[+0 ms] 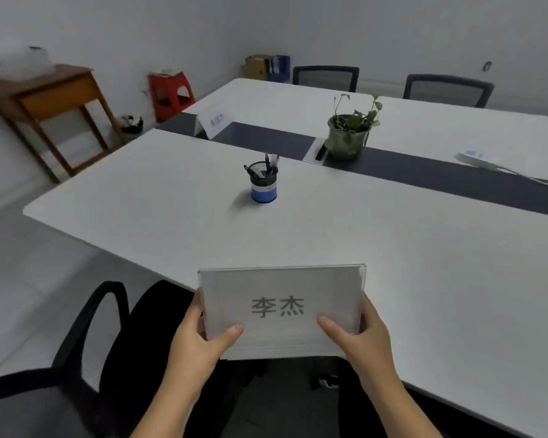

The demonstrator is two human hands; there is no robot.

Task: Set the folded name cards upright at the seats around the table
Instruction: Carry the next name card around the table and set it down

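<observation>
A stack of clear name cards (280,306) with two printed characters on the top one hangs over the near edge of the white table (159,191). My left hand (203,336) grips its left side, thumb on the front face. My right hand (358,335) grips its right side the same way. One name card (214,121) stands upright at the far left end of the table, on the dark centre strip.
A mesh pen holder (263,183) stands mid-table ahead of me. A potted plant (348,134) sits by the cable slot. Black chairs (86,358) are at my left; two more chairs (446,88) line the far side. A power strip (478,159) lies at right.
</observation>
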